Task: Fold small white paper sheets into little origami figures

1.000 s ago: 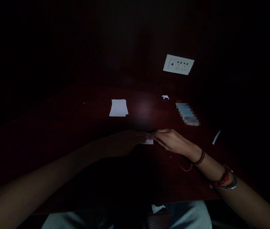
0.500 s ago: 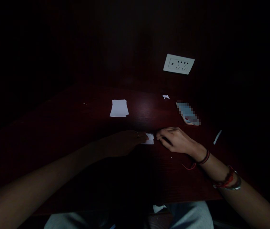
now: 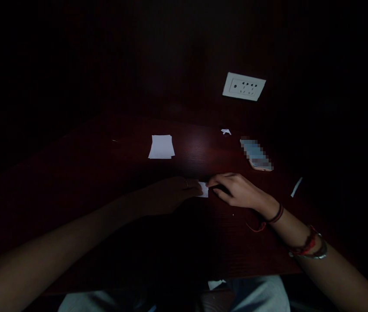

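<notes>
A small piece of white paper point(image 3: 205, 190) lies on the dark red table, its left part hidden under my left hand point(image 3: 177, 193). That hand is in shadow, its fingers stretched out flat and pressing on the paper. From the right, my right hand point(image 3: 236, 190) reaches in with its index fingertip at the paper's upper right edge. Its thumb is held apart from the index finger, with nothing between them. Beyond my left hand sits a stack of white square paper sheets point(image 3: 161, 147), slightly uneven at the edges.
A phone point(image 3: 257, 155) with a blurred screen lies right of the middle. Behind it is a folded white paper scrap point(image 3: 226, 131). Near the right side lies a paper strip point(image 3: 297, 187). A socket plate point(image 3: 244, 86) is on the back wall. The surroundings are very dark.
My right hand has moved slightly left, its index finger now at the paper's edge and its thumb more apart. My left fingers have slid a little further over the paper.
</notes>
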Demonstrator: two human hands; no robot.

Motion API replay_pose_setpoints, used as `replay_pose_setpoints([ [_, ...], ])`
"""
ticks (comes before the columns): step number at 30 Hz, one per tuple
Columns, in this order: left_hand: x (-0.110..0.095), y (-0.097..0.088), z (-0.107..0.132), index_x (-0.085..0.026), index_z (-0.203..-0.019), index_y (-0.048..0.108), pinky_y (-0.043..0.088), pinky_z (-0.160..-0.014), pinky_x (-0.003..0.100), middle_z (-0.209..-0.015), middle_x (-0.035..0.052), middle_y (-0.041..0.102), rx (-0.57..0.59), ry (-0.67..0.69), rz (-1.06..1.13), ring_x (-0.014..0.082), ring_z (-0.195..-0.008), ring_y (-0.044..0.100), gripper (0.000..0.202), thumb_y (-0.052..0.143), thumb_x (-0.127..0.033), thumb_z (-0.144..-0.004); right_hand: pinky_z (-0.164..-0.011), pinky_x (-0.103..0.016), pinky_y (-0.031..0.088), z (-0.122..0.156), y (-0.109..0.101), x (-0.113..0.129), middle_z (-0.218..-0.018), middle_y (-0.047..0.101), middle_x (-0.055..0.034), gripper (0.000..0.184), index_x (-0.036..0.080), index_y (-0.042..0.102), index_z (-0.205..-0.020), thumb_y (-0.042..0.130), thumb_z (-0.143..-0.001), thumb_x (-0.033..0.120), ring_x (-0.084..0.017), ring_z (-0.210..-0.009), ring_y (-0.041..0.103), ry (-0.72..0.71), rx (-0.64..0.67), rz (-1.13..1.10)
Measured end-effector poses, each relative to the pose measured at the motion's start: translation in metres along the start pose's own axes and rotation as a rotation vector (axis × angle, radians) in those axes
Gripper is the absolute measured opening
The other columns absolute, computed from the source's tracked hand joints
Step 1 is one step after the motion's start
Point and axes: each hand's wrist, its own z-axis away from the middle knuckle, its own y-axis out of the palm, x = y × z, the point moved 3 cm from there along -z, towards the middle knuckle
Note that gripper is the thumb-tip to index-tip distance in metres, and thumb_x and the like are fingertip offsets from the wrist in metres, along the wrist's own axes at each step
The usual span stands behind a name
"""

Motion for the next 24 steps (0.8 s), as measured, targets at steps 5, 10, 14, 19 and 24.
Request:
replay_pose_setpoints([
  [5,-0.001,0.002,0.002,-0.018,-0.124,0.038,0.031,-0.096,0.034,-0.129,0.0083,0.038,-0.005,-0.044,-0.038,0.0212,-0.117,0.036,0.047,0.041,-0.005,-0.079,-0.073,-0.028,0.043,0.0,-0.001,-0.003,-0.088,0.06,-0.0046,0.02,0.016,0.051,-0.095,0.043,-0.077,0.013,-0.015,-0.079,0.057,0.04,-0.015,0.022],
  [10,0.001,0.003,0.003,-0.017,-0.122,0.04,0.033,-0.095,0.034,-0.13,0.0093,0.036,0.025,-0.061,-0.041,0.0213,-0.117,0.036,0.048,0.04,-0.001,-0.077,-0.075,-0.026,0.043,-0.001,-0.003,-0.007,-0.093,0.06,-0.0062,0.019,0.015,0.05,-0.097,0.043,-0.08,0.015,-0.014,-0.084,0.057,0.072,-0.112,-0.049],
  [14,0.002,0.003,0.003,-0.018,-0.121,0.041,0.027,-0.098,0.036,-0.125,0.0058,0.044,-0.006,-0.007,-0.058,0.0216,-0.123,0.026,0.049,0.039,0.0,-0.076,-0.075,-0.026,0.044,-0.004,-0.002,-0.011,-0.094,0.061,-0.0062,0.023,0.015,0.048,-0.101,0.046,-0.078,0.016,-0.013,-0.085,0.058,0.14,-0.178,-0.193],
  [19,0.0,0.003,0.003,-0.017,-0.122,0.04,0.03,-0.096,0.036,-0.126,0.0067,0.043,0.011,-0.021,-0.062,0.0212,-0.116,0.036,0.046,0.037,-0.003,-0.079,-0.076,-0.029,0.044,-0.008,0.004,-0.016,-0.091,0.062,-0.0049,0.028,0.017,0.047,-0.101,0.052,-0.073,0.015,-0.013,-0.083,0.058,0.305,-0.233,-0.364],
  [24,-0.006,-0.001,0.0,-0.017,-0.123,0.038,0.032,-0.094,0.033,-0.126,0.0087,0.042,0.007,-0.027,-0.05,0.0211,-0.113,0.04,0.043,0.037,-0.006,-0.082,-0.078,-0.032,0.046,-0.011,0.009,-0.02,-0.091,0.062,-0.0056,0.029,0.017,0.047,-0.098,0.054,-0.07,0.013,-0.014,-0.083,0.058,0.44,-0.264,-0.568],
])
